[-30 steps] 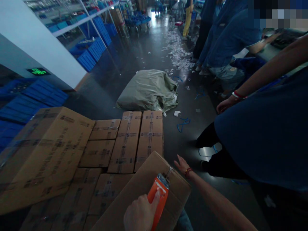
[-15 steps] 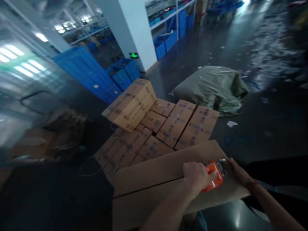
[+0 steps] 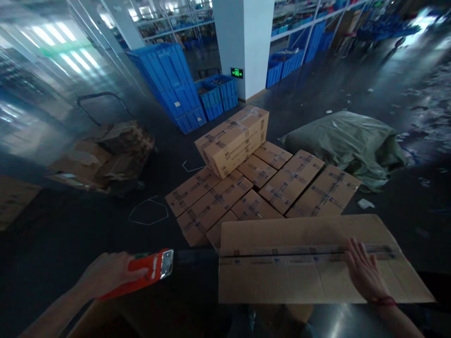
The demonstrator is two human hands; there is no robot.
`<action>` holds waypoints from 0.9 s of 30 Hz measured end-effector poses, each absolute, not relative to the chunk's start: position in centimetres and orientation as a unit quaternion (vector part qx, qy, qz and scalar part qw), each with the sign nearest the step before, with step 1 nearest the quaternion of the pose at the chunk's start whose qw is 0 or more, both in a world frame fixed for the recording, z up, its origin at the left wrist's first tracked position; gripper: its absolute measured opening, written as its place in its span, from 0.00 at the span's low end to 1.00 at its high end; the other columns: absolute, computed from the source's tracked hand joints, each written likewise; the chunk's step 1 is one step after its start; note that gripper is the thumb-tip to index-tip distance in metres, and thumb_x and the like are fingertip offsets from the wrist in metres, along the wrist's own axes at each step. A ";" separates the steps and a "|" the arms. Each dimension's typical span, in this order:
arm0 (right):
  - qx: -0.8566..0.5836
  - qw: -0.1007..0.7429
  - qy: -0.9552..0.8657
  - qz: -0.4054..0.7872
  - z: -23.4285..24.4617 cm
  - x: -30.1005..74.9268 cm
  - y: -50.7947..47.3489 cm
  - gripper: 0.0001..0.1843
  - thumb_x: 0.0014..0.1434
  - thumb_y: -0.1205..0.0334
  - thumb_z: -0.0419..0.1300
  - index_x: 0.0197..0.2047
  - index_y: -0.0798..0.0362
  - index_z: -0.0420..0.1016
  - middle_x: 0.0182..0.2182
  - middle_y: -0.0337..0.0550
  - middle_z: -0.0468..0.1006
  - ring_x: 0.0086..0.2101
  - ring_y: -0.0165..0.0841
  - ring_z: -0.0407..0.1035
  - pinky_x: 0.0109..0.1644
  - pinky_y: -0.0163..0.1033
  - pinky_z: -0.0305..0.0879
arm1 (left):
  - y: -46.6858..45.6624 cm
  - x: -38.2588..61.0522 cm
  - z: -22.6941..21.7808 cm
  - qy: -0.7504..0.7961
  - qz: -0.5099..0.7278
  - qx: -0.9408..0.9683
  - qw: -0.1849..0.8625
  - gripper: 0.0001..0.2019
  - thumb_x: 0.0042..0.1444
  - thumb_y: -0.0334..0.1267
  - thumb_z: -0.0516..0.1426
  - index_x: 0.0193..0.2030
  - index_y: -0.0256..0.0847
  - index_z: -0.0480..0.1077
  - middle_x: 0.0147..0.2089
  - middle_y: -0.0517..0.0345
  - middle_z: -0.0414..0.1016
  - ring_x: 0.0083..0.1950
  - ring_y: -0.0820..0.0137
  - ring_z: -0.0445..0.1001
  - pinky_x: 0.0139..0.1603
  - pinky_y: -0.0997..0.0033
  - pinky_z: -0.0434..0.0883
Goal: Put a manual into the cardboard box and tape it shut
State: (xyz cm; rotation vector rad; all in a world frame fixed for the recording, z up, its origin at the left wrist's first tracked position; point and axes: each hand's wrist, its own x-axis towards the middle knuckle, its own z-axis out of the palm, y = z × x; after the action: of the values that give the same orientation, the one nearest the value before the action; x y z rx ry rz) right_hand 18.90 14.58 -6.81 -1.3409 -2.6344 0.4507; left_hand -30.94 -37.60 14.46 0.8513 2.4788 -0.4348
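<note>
The left hand [image 3: 105,272] is closed around an orange tape dispenser [image 3: 144,272], with the fingers wrapped over its body; the metal end of the dispenser points to the right, and a dark strip of tape [image 3: 195,256] runs from it to the left edge of a cardboard box [image 3: 282,277]. The box lies flat in front of the person, low in the view, and its two top flaps meet in a seam that goes from left to right, covered by the tape. The right hand [image 3: 364,272] is open, the fingers are spread and it lies flat on the right part of the box, with the fingertips touching the seam; a thin red band is on the wrist. Behind the box, on the dark floor [image 3: 387,188], many sealed cartons [image 3: 268,188] lie close together in rows, and one bigger carton [image 3: 232,138] stands on top of them at the far side. To the right of the cartons a grey-green sack [image 3: 348,141] lies on the floor. On the left there is a pile of flattened cardboard [image 3: 102,155]. Further away stand blue plastic crates [image 3: 169,80] beside a white pillar [image 3: 246,42] with a small green sign.
</note>
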 end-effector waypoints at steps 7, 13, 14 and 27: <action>-0.333 0.084 -0.936 0.074 -4.8 7.4 4.9 0.29 0.64 0.54 0.30 0.65 0.56 0.37 0.64 0.45 0.44 0.63 0.37 0.34 0.64 0.56 0.40 | -35.7 -31.3 9.5 0.881 -0.148 0.333 0.301 0.31 0.48 0.64 0.43 0.31 0.38 0.73 0.35 0.48 0.75 0.35 0.60 0.72 0.40 0.63 0.60; -0.330 0.070 -0.939 0.069 -5.5 1.2 0.1 0.29 0.64 0.56 0.33 0.65 0.57 0.34 0.64 0.48 0.42 0.63 0.40 0.33 0.63 0.58 0.38 | -33.5 -30.8 6.6 0.876 -0.163 0.348 0.292 0.31 0.51 0.62 0.41 0.31 0.36 0.72 0.35 0.43 0.76 0.37 0.54 0.72 0.43 0.56 0.60; -0.343 0.064 -0.935 0.070 -5.7 0.5 -0.4 0.29 0.63 0.56 0.33 0.65 0.57 0.34 0.64 0.49 0.43 0.63 0.41 0.34 0.63 0.58 0.37 | -32.7 -30.4 6.1 0.878 -0.166 0.345 0.288 0.32 0.50 0.62 0.42 0.31 0.35 0.73 0.35 0.41 0.76 0.38 0.53 0.73 0.43 0.55 0.60; -0.297 0.063 -0.946 0.118 -5.7 -1.1 -1.8 0.34 0.62 0.55 0.41 0.65 0.56 0.27 0.64 0.51 0.38 0.62 0.46 0.34 0.62 0.61 0.39 | -17.4 -18.3 -4.9 0.907 -0.103 0.254 0.319 0.16 0.58 0.35 0.44 0.40 0.37 0.73 0.41 0.45 0.76 0.44 0.61 0.74 0.44 0.59 0.64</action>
State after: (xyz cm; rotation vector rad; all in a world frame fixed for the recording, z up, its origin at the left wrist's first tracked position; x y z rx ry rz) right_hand -1.13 -1.75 -5.67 -0.8962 -2.8564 0.3574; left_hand -18.31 -17.38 -4.90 0.6693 2.3858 -0.2702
